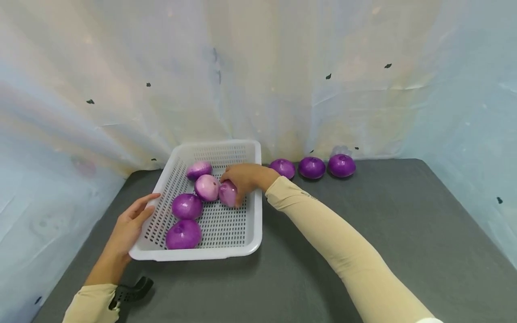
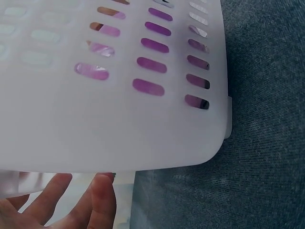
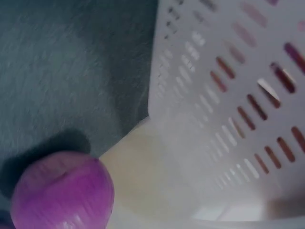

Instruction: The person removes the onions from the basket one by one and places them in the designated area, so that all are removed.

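Observation:
My right hand (image 1: 244, 181) reaches over the right rim of a white perforated plastic basket (image 1: 256, 224). Its curled fingers hold a pale purple onion (image 1: 228, 194) low inside the basket. Beside that lie a pinkish onion (image 1: 207, 187), another at the back (image 1: 199, 170) and two darker purple onions (image 1: 187, 206) along the left side. My left hand (image 1: 131, 222) touches the basket's left rim. The left wrist view shows its extended fingers (image 2: 102, 195) by the basket's edge, with purple showing through the slots. The right wrist view does not show the right hand's grip.
Three purple onions (image 1: 312, 168) stand in a row along the back of the dark grey table (image 1: 383, 224), right of the basket. One onion (image 3: 64, 193) fills the right wrist view's lower left. Translucent plastic sheeting (image 1: 282, 80) hangs behind and at both sides.

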`<state>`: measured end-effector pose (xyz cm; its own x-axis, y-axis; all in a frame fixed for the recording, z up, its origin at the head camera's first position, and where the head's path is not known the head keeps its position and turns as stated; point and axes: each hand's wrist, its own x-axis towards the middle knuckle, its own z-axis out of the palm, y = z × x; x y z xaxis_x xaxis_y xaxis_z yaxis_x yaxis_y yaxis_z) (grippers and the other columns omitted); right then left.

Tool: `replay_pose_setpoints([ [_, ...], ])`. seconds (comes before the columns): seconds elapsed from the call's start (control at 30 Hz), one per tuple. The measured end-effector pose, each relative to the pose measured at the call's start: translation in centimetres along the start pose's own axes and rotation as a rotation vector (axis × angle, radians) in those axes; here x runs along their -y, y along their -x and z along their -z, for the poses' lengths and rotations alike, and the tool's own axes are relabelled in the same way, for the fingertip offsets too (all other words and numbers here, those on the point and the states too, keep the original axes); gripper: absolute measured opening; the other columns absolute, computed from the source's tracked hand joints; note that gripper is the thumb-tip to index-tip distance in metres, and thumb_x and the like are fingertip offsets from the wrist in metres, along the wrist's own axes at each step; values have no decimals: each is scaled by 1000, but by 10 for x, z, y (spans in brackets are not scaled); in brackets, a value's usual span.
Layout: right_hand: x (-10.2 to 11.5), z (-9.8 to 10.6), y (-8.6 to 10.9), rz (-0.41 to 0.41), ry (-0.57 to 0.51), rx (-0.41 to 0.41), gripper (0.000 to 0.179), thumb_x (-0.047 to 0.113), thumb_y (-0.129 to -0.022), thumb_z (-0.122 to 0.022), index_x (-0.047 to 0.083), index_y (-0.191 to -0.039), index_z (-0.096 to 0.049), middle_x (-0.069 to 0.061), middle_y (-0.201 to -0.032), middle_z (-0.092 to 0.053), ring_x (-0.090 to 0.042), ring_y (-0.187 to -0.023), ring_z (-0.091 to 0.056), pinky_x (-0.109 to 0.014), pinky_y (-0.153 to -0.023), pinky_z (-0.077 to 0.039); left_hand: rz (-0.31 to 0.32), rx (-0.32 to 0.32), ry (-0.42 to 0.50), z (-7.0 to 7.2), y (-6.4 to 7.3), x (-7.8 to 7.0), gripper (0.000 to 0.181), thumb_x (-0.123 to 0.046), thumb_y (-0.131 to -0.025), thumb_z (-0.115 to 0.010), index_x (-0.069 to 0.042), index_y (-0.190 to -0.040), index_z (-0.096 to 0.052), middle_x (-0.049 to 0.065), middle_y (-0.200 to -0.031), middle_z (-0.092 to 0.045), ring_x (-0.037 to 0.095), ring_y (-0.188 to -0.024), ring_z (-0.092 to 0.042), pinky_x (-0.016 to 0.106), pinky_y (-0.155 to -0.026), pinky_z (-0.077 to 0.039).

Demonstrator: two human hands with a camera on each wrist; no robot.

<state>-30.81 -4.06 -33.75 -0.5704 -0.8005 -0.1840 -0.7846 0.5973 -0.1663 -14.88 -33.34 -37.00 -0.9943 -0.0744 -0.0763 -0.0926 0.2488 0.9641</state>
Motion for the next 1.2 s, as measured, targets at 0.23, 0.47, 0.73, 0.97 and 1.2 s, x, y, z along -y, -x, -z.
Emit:
replay_pose_setpoints([
  [0.23, 5, 6, 9, -16, -66, -71, 85, 37, -73, -89, 20, -146, -49, 1, -140, -52, -16, -121, -55, -31, -108, -45, -1, -29, -200, 0, -1, -3, 51, -41, -106, -41, -27, -154, -34, 19, -148, -45, 6, -92, -68, 43, -69, -62],
  [0.47, 5, 24, 51, -21, -133, -228, 87, 44, -76, -86, 22, -149, -45, 2, -145, -49, -16, -122, -56, -34, -104, -50, -20, 22, -199, -2, -7, -7, 52, -40, -107, -40, -23, -155, -30, 27, -152, -37, 8, -93, -69, 45, -68, -62],
  [0.73, -3, 35, 120, -115, -196, -380, 91, 48, -76, -84, 25, -153, -39, 2, -153, -42, -20, -128, -55, -42, -106, -49, -23, 46, -166, -12, -18, -11, 52, -42, -106, -40, -26, -155, -31, 24, -154, -37, 10, -96, -69, 46, -71, -62],
  [0.97, -29, 28, 163, -159, -274, -548, 92, 45, -74, -86, 25, -152, -40, 1, -152, -43, -22, -133, -51, -47, -107, -48, -49, 34, -156, -7, -20, -13, 48, -41, -106, -41, -29, -153, -35, 23, -149, -40, 2, -91, -68, 43, -70, -62],
  [1.2, -62, 26, 180, -249, -345, -611, 92, 44, -76, -86, 25, -152, -39, -2, -153, -42, -26, -134, -49, -52, -107, -46, -33, 17, -164, 2, -16, -15, 48, -42, -106, -42, -31, -152, -36, 14, -144, -46, 1, -90, -68, 43, -70, -62],
])
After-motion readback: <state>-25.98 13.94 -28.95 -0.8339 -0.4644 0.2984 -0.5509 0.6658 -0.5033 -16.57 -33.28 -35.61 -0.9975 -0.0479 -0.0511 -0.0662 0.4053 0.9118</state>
